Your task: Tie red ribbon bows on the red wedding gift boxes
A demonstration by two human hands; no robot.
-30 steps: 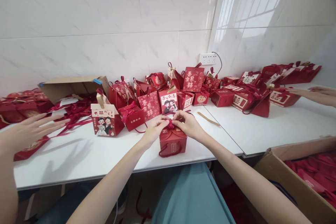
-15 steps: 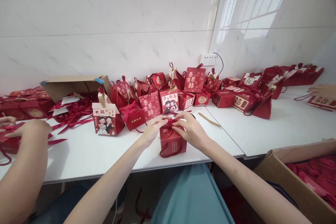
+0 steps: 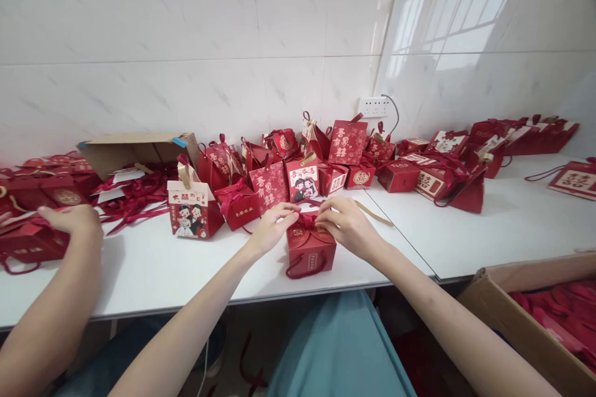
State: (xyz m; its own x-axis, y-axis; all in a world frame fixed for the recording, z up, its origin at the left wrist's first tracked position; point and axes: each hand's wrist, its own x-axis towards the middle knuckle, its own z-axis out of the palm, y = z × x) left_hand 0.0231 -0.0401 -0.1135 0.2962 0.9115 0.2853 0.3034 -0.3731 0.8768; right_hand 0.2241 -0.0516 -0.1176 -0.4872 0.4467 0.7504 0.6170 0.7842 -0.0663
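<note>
A small red gift box (image 3: 311,258) with a cord handle on its front stands at the table's near edge, between my hands. Across its top is a dark red ribbon (image 3: 308,219), gathered at the middle. My left hand (image 3: 272,227) pinches the ribbon on the left side, fingertips together. From the right, my right hand (image 3: 345,224) has thumb and fingers closed on the ribbon's other side. Just behind the box, a cream and red box printed with a couple (image 3: 303,182) stands upright.
Many finished-looking red boxes (image 3: 269,187) line the wall. A couple-printed box (image 3: 190,216) stands left. A co-worker's hand (image 3: 74,221) is on a red box (image 3: 40,239) at far left. Ribbons (image 3: 135,195) lie by a cardboard box (image 3: 139,147). Another carton (image 3: 535,316) sits low right.
My hands have drawn slightly apart at the ribbon, showing more of the box top. The co-worker's hand at left has shifted right; the hand at far right has left the view.
</note>
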